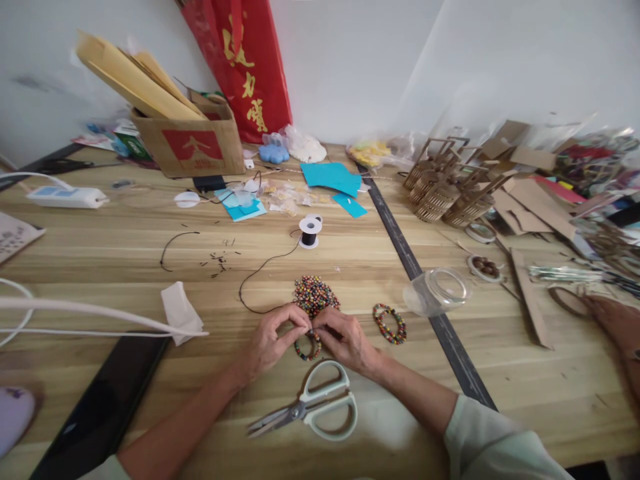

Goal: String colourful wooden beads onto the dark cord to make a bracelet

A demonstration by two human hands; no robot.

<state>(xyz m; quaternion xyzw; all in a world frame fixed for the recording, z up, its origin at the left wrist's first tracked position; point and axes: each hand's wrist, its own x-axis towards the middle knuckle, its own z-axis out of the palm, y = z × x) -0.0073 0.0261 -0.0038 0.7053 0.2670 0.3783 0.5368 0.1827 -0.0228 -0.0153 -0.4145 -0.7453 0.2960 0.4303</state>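
My left hand [274, 337] and my right hand [345, 339] meet at the middle of the table, each pinching the top of a small loop, a multicoloured beaded bracelet [303, 355]. The fingertips hide the spot where its ends come together. Just behind the hands lies a heap of loose coloured beads [316, 293]. A black cord runs from near the left fingers back to a white spool of black cord [309, 233]. Below the bracelet rest scissors with pale green handles [306, 408]. To the right lie beaded bracelets [390, 324] in a small pile.
A clear plastic jar [437, 292] lies on its side at right, near small woven baskets [445, 190]. On the left are a dark phone-like slab [103, 407], white cables and a power strip [67, 196]. Another person's hand [607, 323] shows at the right edge.
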